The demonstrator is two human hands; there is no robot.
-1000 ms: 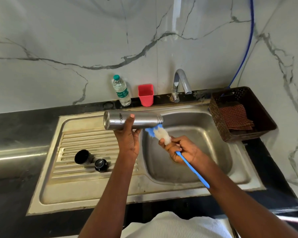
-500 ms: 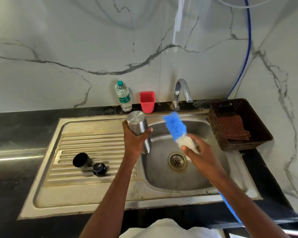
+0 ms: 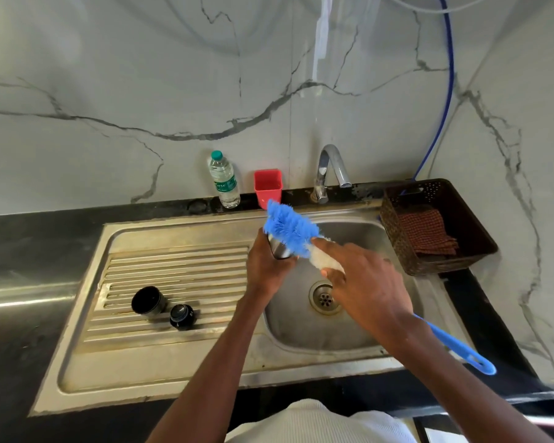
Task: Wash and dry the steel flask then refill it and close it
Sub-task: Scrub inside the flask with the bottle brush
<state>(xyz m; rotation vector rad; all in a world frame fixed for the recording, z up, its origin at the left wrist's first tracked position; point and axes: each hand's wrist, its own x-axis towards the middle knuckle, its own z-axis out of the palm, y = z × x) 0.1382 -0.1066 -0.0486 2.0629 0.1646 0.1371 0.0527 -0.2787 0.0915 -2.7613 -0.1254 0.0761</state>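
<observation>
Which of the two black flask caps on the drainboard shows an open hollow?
The larger cup cap, on the left: its open mouth faces the camera. The smaller stopper beside it shows a closed, knobbed top.

Most of the steel flask point(image 3: 280, 250) was hidden — the left hand point(image 3: 267, 266) wrapped its body and the blue bristles of the bottle brush point(image 3: 293, 231) covered its top, so its mouth could not be seen. The right hand point(image 3: 367, 287) concealed the brush's middle, leaving only the head and the handle's far end showing. The print on the water bottle point(image 3: 224, 180) was too small to read — and both forearms ran off the bottom edge.
</observation>
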